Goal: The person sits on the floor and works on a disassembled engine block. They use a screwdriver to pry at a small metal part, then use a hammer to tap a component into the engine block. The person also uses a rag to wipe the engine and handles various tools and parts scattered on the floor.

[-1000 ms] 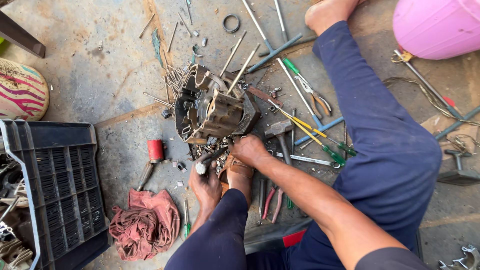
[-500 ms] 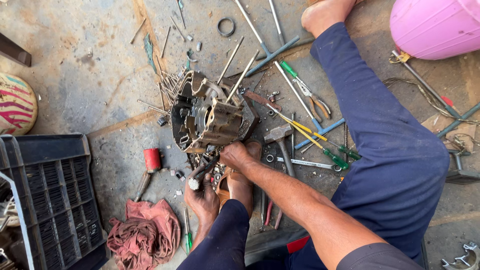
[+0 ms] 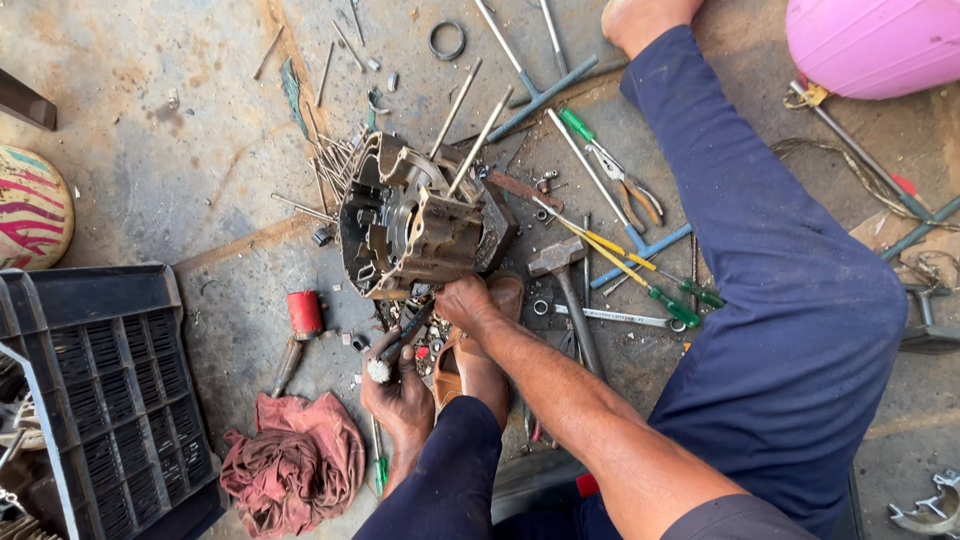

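You sit on a stained concrete floor [image 3: 180,170] littered with loose rods, bolts and hand tools; a dark plastic crate [image 3: 100,390] stands at its lower left edge, a crumpled red rag [image 3: 295,470] lies just beside the crate, and a pink tub [image 3: 880,40] is cut off at the upper right corner. The metal engine casing [image 3: 415,220] stands near the middle of the floor, two long studs rising from it; your right hand [image 3: 468,302] is pressed against its lower edge, fingers curled, though whether they clench anything you cannot tell from here; your left hand [image 3: 400,385] sits just below the casing, clenched around a dark-handled tool [image 3: 398,345] whose tip points up under the casing. A hammer [image 3: 565,285] lies just right of your right hand; green-handled screwdrivers [image 3: 660,290] lie beyond it. The tool's working end is hidden under the casing; your sandalled foot [image 3: 480,350] is partly covered by your forearm.
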